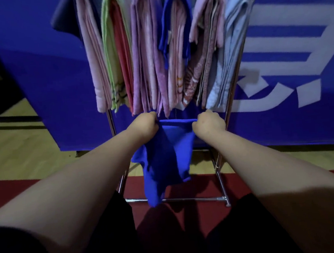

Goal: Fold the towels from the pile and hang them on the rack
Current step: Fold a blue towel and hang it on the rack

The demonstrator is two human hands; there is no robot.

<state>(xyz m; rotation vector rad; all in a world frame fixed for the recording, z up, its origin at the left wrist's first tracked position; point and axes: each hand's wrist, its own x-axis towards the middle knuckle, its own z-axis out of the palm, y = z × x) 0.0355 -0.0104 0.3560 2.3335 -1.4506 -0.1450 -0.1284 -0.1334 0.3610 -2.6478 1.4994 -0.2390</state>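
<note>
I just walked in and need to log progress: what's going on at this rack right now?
A person stands at the metal rack, holding a blue towel by its top edge: the left hand grips one corner, the right hand the other, with the edge stretched between them and the rest hanging loose. It is not yet on the rack. Several folded towels already hang side by side across the top.
</note>
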